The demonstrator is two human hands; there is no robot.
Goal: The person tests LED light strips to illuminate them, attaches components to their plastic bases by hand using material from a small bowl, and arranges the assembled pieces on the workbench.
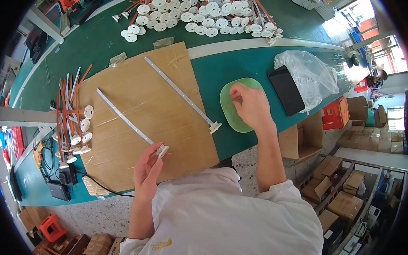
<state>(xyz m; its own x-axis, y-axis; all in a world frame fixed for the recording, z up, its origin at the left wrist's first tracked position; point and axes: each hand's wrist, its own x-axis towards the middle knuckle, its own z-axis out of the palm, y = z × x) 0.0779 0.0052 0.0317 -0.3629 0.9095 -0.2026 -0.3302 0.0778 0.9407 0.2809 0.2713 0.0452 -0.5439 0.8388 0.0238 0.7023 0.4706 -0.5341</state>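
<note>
Monitoring remotely, I see the left hand (147,167) pinch a metal strip (125,116)'s white end piece (162,150) over cardboard (182,146), while the right hand (252,105), curled, grip unclear, apparently fetches parts from a green dish (230,113) to bring across next.

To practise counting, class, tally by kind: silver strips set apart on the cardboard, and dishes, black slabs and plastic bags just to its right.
Silver strips: 2
Green dish: 1
Black slab: 1
Clear plastic bag: 1
Total: 5
</note>
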